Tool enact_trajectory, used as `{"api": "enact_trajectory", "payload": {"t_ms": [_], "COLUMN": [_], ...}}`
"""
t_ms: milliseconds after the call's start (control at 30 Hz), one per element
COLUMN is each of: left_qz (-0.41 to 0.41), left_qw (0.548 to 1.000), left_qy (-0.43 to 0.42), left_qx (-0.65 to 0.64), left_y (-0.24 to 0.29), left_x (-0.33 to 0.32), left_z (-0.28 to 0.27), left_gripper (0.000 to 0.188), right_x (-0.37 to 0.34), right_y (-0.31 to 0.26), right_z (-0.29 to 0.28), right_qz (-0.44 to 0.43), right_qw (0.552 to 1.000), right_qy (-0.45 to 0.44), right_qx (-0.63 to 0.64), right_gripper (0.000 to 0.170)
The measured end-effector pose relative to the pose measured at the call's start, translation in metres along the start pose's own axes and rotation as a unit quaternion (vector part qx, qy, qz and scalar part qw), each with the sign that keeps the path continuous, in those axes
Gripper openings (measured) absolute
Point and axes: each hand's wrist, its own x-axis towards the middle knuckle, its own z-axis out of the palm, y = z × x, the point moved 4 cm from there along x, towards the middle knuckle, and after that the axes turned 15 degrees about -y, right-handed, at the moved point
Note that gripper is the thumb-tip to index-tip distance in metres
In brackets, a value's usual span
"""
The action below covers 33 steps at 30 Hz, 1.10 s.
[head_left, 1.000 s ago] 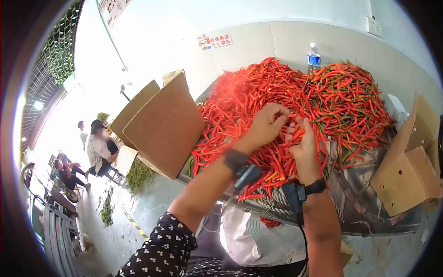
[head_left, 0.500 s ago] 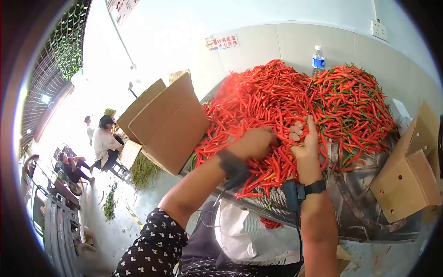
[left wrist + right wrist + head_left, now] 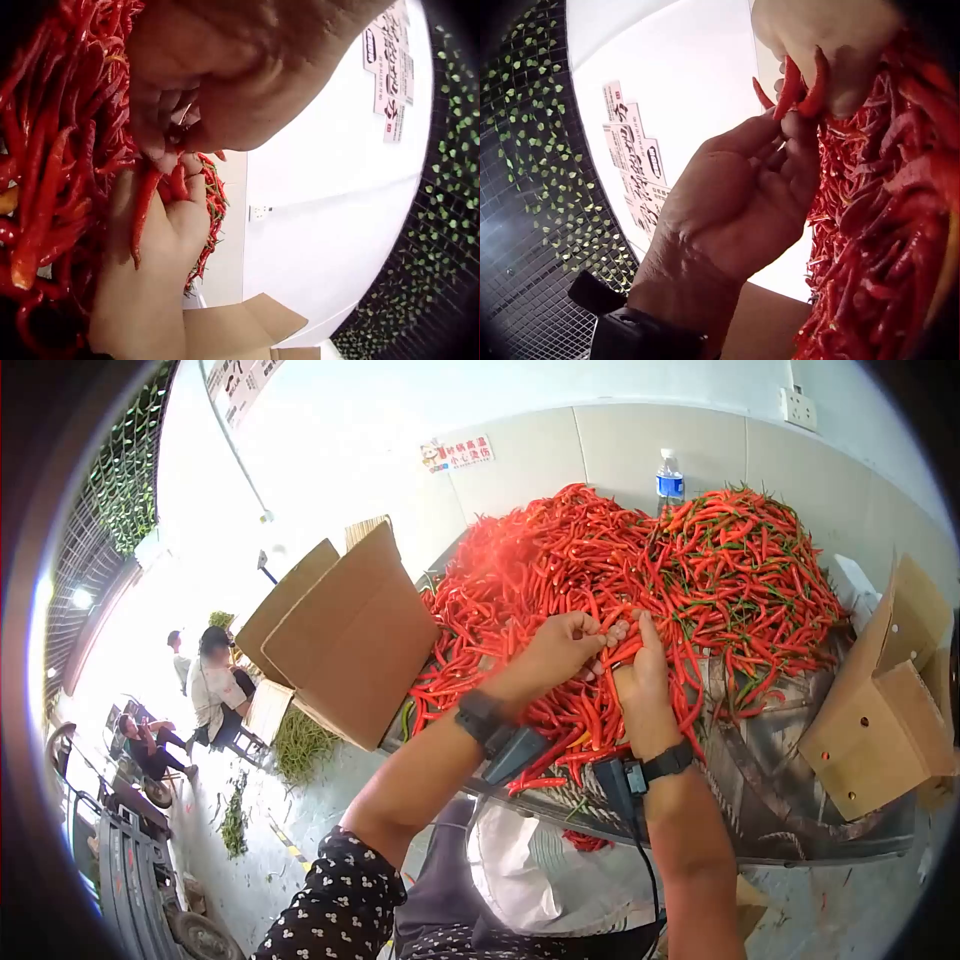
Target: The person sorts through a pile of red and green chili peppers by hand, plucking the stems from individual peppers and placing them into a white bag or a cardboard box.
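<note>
My left hand [image 3: 552,652] has come up against my right hand [image 3: 648,678] over a broad heap of red chillies [image 3: 590,550]. In the right wrist view, the left thumb and fingertips pinch a chilli [image 3: 789,88] at its end. Curled fingers of the right hand hold a few chillies, one of them a curved chilli [image 3: 817,84] with its tip pointing up. From the left wrist, a long chilli [image 3: 145,214] hangs across the right palm, just under the left fingertips. The right palm is partly hidden behind the left hand in that view.
Beside the heap stands a second pile of chillies with green stems [image 3: 750,560], a water bottle [image 3: 670,482] behind it. Cardboard boxes flank the table, one left [image 3: 350,630] and one right [image 3: 880,710]. A white sack [image 3: 510,860] hangs at the front. People sit far left.
Half a second ago my left hand was lower, at the heap left of the right hand; now it has risen and meets the right fingers. The right hand stays about where it was.
</note>
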Motion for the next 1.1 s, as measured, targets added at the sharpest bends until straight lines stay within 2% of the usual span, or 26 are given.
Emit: {"api": "enact_trajectory", "payload": {"t_ms": [33, 100, 133, 200, 300, 367, 400, 433, 567, 633, 667, 733, 767, 833, 900, 967, 1033, 1100], "left_qz": [-0.002, 0.043, 0.041, 0.111, 0.126, 0.112, 0.08, 0.049, 0.032, 0.082, 0.081, 0.083, 0.083, 0.14, 0.131, 0.122, 0.113, 0.137], "left_qw": [1.0, 0.991, 0.992, 0.979, 0.962, 0.965, 0.97, 0.974, 0.958, 0.865, 0.866, 0.91, 0.91, 0.956, 0.954, 0.952, 0.858, 0.845], "left_qy": [-0.002, 0.044, 0.045, 0.078, 0.117, 0.116, 0.102, 0.088, 0.096, 0.132, 0.132, 0.021, 0.022, 0.001, -0.026, -0.052, -0.152, -0.153], "left_qx": [0.0, 0.117, 0.114, 0.155, 0.213, 0.205, 0.205, 0.204, 0.268, 0.476, 0.476, 0.405, 0.405, 0.258, 0.268, 0.277, 0.477, 0.494], "left_y": [-0.001, 0.003, 0.001, 0.008, 0.018, 0.028, 0.032, 0.033, 0.025, 0.029, 0.025, 0.022, 0.019, 0.009, -0.006, -0.017, -0.019, -0.02], "left_x": [0.002, 0.002, 0.003, 0.009, 0.018, 0.016, 0.014, 0.013, 0.016, 0.01, 0.008, -0.001, -0.004, -0.008, -0.016, -0.023, -0.031, -0.035], "left_z": [0.002, 0.002, 0.001, -0.006, -0.027, -0.024, -0.02, -0.018, -0.021, -0.02, -0.021, -0.01, -0.01, -0.011, -0.009, -0.005, 0.012, 0.015], "left_gripper": [0.011, 0.009, 0.009, 0.009, 0.009, 0.008, 0.008, 0.009, 0.01, 0.011, 0.011, 0.017, 0.017, 0.016, 0.014, 0.014, 0.015, 0.02], "right_x": [0.0, 0.002, 0.006, 0.007, 0.001, -0.003, -0.002, -0.003, -0.003, 0.0, 0.001, -0.001, -0.003, -0.004, 0.001, 0.004, 0.005, 0.005], "right_y": [0.0, 0.003, 0.003, 0.0, -0.003, 0.003, 0.009, 0.008, 0.007, 0.007, 0.006, 0.005, 0.002, -0.001, -0.004, -0.007, -0.008, -0.008], "right_z": [-0.001, -0.006, -0.009, -0.012, -0.008, 0.008, 0.01, 0.009, 0.006, 0.002, -0.001, 0.005, 0.008, 0.005, -0.006, -0.011, -0.014, -0.012], "right_qz": [-0.006, -0.009, -0.016, -0.023, 0.025, 0.133, 0.142, 0.143, 0.171, 0.17, 0.168, 0.166, 0.156, 0.144, 0.115, 0.11, 0.106, 0.099], "right_qw": [1.0, 1.0, 1.0, 0.999, 0.996, 0.979, 0.982, 0.983, 0.976, 0.975, 0.974, 0.972, 0.971, 0.969, 0.982, 0.983, 0.983, 0.988], "right_qy": [-0.003, -0.004, -0.006, -0.009, 0.033, 0.005, -0.04, -0.038, -0.035, -0.032, -0.018, -0.004, 0.028, 0.062, 0.021, 0.03, 0.04, 0.003], "right_qx": [-0.01, -0.02, -0.025, -0.032, -0.085, -0.151, -0.114, -0.113, -0.133, -0.14, -0.153, -0.167, -0.178, -0.189, -0.15, -0.146, -0.143, -0.118], "right_gripper": [0.02, 0.02, 0.02, 0.02, 0.021, 0.023, 0.024, 0.024, 0.024, 0.025, 0.023, 0.023, 0.021, 0.019, 0.017, 0.016, 0.015, 0.014]}}
